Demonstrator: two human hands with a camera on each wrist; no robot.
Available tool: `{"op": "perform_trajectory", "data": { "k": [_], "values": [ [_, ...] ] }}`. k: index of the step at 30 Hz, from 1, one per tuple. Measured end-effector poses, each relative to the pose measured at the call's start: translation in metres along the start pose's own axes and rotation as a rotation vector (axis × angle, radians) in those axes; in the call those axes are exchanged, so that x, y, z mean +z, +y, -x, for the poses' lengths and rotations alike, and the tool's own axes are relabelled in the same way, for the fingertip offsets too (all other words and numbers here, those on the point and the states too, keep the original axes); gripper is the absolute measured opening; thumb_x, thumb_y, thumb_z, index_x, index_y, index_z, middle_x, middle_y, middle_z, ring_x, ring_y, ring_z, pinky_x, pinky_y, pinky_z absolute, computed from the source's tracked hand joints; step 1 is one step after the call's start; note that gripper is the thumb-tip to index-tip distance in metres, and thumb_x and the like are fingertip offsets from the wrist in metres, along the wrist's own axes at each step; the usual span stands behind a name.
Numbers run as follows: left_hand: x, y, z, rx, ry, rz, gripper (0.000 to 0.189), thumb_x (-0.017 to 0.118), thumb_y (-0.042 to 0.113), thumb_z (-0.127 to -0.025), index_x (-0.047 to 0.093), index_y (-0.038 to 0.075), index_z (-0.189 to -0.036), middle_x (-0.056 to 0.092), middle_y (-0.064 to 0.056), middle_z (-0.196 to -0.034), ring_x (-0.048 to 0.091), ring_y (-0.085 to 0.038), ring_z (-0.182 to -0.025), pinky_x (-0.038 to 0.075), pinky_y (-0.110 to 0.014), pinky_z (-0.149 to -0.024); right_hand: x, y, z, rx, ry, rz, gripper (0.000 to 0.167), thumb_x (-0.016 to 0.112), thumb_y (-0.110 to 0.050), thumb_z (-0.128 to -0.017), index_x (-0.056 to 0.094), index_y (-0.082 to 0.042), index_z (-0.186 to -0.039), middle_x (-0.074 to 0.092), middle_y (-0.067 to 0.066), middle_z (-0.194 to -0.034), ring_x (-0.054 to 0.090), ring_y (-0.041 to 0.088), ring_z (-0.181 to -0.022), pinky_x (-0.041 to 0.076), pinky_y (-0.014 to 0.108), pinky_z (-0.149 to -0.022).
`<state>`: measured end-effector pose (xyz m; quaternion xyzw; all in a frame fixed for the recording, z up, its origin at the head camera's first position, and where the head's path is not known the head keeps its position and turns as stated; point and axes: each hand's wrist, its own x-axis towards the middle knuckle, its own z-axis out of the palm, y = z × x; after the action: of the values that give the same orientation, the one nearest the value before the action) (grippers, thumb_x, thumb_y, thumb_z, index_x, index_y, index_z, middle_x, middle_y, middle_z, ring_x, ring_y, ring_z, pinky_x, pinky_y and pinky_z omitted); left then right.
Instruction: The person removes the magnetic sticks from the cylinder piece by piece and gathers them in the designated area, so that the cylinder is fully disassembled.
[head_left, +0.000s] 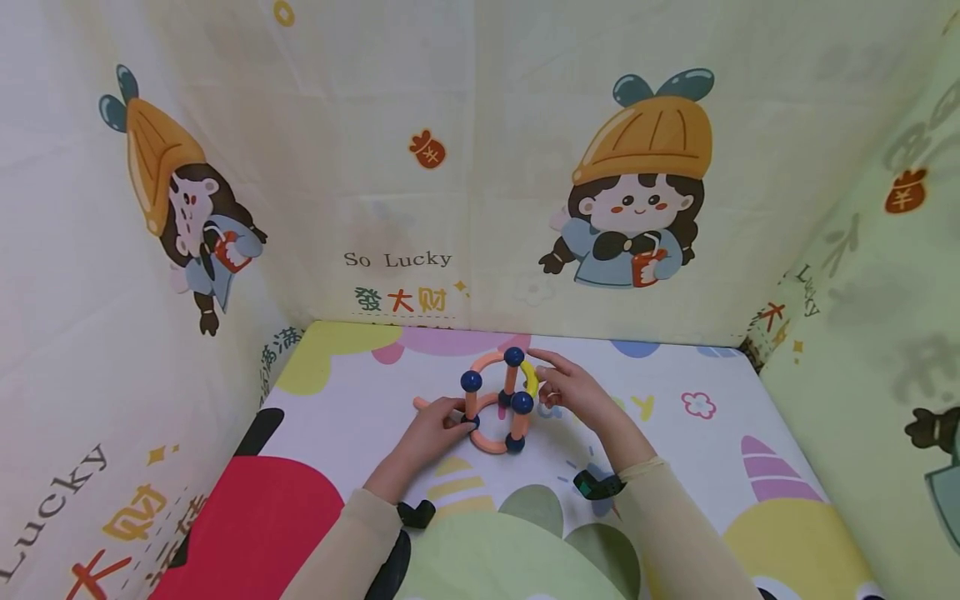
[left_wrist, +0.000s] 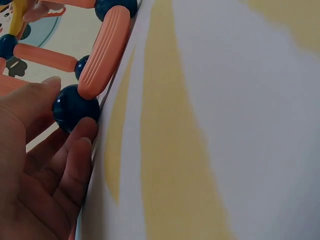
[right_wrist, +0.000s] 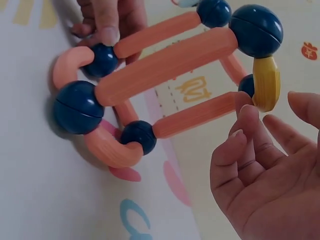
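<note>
Cream cloth, printed with cartoon figures and lettering, walls three sides of a brightly patterned desk. The salmon rod-and-ball frame stands towards the far edge, about midway across. The left hand pinches a blue ball at its base; the right hand, fingers loosely spread, is beside the yellow curved piece.

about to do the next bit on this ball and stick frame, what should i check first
1. Left hand holding a bottom ball: ok, pinched between thumb and fingers.
2. Base ring closed: ok, orange curved pieces link all three balls.
3. Yellow piece meeting the near right top ball: ok.
4. Its other end seated on the back top ball: cannot tell.
5. Top ring closed: not ok, nothing links the left top ball and near right one.
6. Right hand clear of the yellow piece: cannot tell, fingertips very close.
</note>
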<state>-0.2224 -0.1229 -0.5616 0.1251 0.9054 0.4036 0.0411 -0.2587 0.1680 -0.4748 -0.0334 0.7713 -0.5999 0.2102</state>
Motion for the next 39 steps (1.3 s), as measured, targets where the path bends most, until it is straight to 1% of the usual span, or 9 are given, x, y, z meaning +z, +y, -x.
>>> {"op": "perform_trajectory", "data": {
  "k": [4, 9, 12, 14, 21, 26, 28, 33, 39],
  "values": [
    [0.003, 0.001, -0.002, -0.021, 0.005, -0.017, 0.04, 0.071, 0.043, -0.09, 0.065, 0.021, -0.124, 0.062, 0.005, -0.099, 0.057, -0.009, -0.078, 0.048, -0.029, -0.072, -0.001, -0.006, -0.007, -0.009, -0.022, 0.02, 0.039, 0.051, -0.039, -0.102, 0.051, -0.038, -0.141, 0.056, 0.011, -0.106, 0.057, 0.029, -0.089, 0.053, 0.031, -0.078],
    [0.004, 0.004, -0.003, -0.035, 0.001, -0.007, 0.042, 0.073, 0.042, -0.089, 0.067, 0.018, -0.122, 0.059, 0.005, -0.091, 0.055, -0.013, -0.077, 0.046, -0.03, -0.069, -0.001, -0.011, -0.016, -0.015, -0.055, 0.019, 0.04, 0.051, -0.04, -0.102, 0.051, -0.035, -0.142, 0.061, 0.016, -0.114, 0.054, 0.027, -0.093, 0.052, 0.031, -0.077],
    [0.004, 0.006, -0.003, -0.037, -0.015, -0.007, 0.042, 0.074, 0.042, -0.088, 0.066, 0.017, -0.121, 0.059, 0.004, -0.092, 0.054, -0.014, -0.077, 0.045, -0.03, -0.069, 0.0, -0.012, -0.02, -0.017, -0.068, 0.012, 0.042, 0.051, -0.042, -0.102, 0.049, -0.035, -0.143, 0.06, 0.013, -0.114, 0.051, 0.026, -0.089, 0.048, 0.031, -0.074],
    [0.004, 0.007, -0.003, -0.035, -0.027, -0.006, 0.041, 0.074, 0.041, -0.088, 0.066, 0.016, -0.12, 0.059, 0.003, -0.091, 0.053, -0.014, -0.077, 0.044, -0.03, -0.068, 0.001, -0.012, -0.022, -0.018, -0.072, 0.008, 0.044, 0.052, -0.042, -0.101, 0.05, -0.033, -0.144, 0.057, 0.011, -0.109, 0.049, 0.025, -0.085, 0.046, 0.031, -0.072],
    [0.004, 0.007, -0.005, -0.06, -0.042, -0.013, 0.04, 0.073, 0.041, -0.089, 0.066, 0.017, -0.12, 0.058, 0.003, -0.087, 0.053, -0.015, -0.076, 0.044, -0.029, -0.067, 0.005, -0.012, -0.027, -0.022, -0.083, -0.013, 0.039, 0.052, -0.039, -0.102, 0.055, -0.026, -0.138, 0.055, 0.008, -0.104, 0.045, 0.023, -0.076, 0.041, 0.028, -0.066],
    [0.004, 0.007, -0.006, -0.073, -0.056, -0.029, 0.039, 0.072, 0.042, -0.089, 0.066, 0.018, -0.12, 0.061, 0.003, -0.095, 0.055, -0.016, -0.082, 0.047, -0.032, -0.072, 0.007, -0.012, -0.024, 0.015, -0.054, -0.035, 0.037, 0.051, -0.036, -0.103, 0.055, -0.026, -0.138, 0.06, 0.013, -0.105, 0.048, 0.022, -0.075, 0.042, 0.027, -0.064],
    [0.003, 0.006, -0.008, -0.081, -0.062, -0.021, 0.04, 0.072, 0.042, -0.089, 0.066, 0.018, -0.121, 0.062, 0.003, -0.097, 0.056, -0.016, -0.083, 0.048, -0.033, -0.074, 0.007, -0.012, -0.022, 0.024, -0.046, -0.044, 0.037, 0.051, -0.035, -0.103, 0.054, -0.026, -0.139, 0.062, 0.016, -0.108, 0.049, 0.021, -0.075, 0.043, 0.027, -0.064],
    [0.002, 0.007, -0.012, -0.107, -0.081, -0.003, 0.044, 0.072, 0.044, -0.089, 0.065, 0.019, -0.125, 0.062, 0.004, -0.095, 0.056, -0.017, -0.082, 0.047, -0.032, -0.074, 0.007, -0.012, -0.015, 0.021, -0.035, -0.062, 0.039, 0.051, -0.035, -0.103, 0.051, -0.026, -0.141, 0.062, 0.017, -0.11, 0.05, 0.021, -0.075, 0.046, 0.027, -0.066],
    [0.0, 0.008, -0.017, -0.069, -0.099, -0.008, 0.038, 0.072, 0.04, -0.09, 0.066, 0.019, -0.121, 0.064, 0.004, -0.098, 0.057, -0.016, -0.085, 0.049, -0.034, -0.078, 0.007, -0.009, -0.008, 0.024, -0.024, -0.119, 0.035, 0.05, -0.032, -0.104, 0.053, -0.025, -0.138, 0.062, 0.013, -0.104, 0.049, 0.022, -0.072, 0.045, 0.027, -0.064]
  ]
}}
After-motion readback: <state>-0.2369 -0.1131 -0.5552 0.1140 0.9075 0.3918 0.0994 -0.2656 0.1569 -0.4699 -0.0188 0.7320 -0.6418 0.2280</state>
